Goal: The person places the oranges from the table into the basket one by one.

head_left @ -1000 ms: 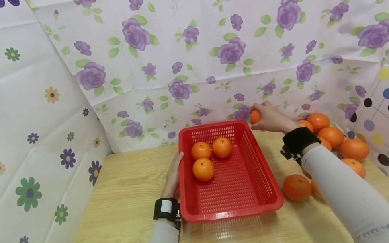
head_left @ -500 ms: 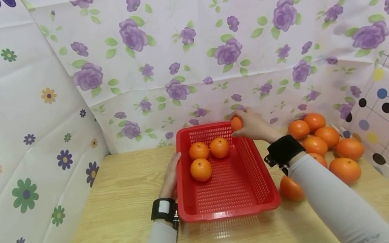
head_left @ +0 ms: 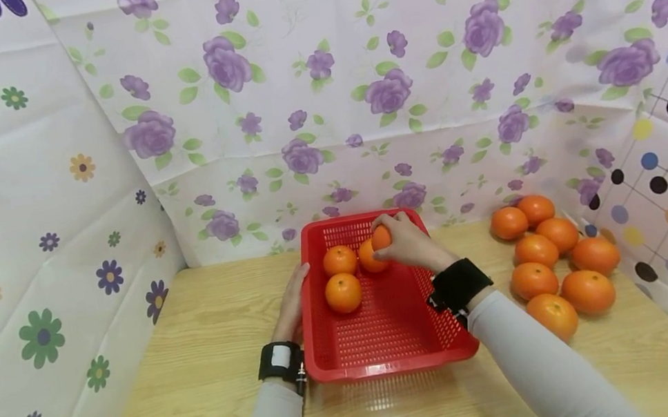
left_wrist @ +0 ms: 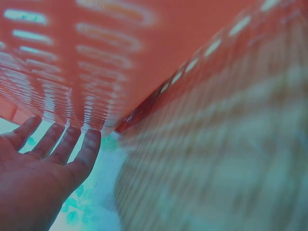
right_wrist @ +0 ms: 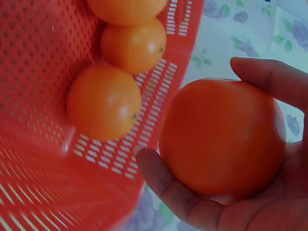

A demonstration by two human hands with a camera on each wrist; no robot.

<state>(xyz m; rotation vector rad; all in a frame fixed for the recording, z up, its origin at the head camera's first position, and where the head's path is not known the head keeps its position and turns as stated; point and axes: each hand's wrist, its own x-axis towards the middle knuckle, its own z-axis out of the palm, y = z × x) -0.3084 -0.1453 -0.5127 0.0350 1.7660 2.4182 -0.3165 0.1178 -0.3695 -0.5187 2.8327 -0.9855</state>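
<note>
My right hand [head_left: 406, 243] grips an orange [right_wrist: 221, 137] between thumb and fingers, over the back part of a red plastic basket [head_left: 385, 369]. Below it in the basket, near the back left, lie three oranges [head_left: 343, 293]; the held one partly covers the rearmost right one [head_left: 370, 260] in the head view. My left hand [head_left: 291, 303] is at the basket's left side. In the left wrist view its fingers [left_wrist: 89, 153] are extended and spread, with their tips right at the slotted wall [left_wrist: 72, 77].
Several oranges [head_left: 536, 252] lie in a loose group on the wooden table [head_left: 203, 364], right of the basket. A flowered cloth [head_left: 322, 112] hangs behind the table, with patterned cloths at the left and right sides.
My right hand has carried the orange left from beyond the basket's right back corner to over its inside. My left hand has stayed at the basket's left side.
</note>
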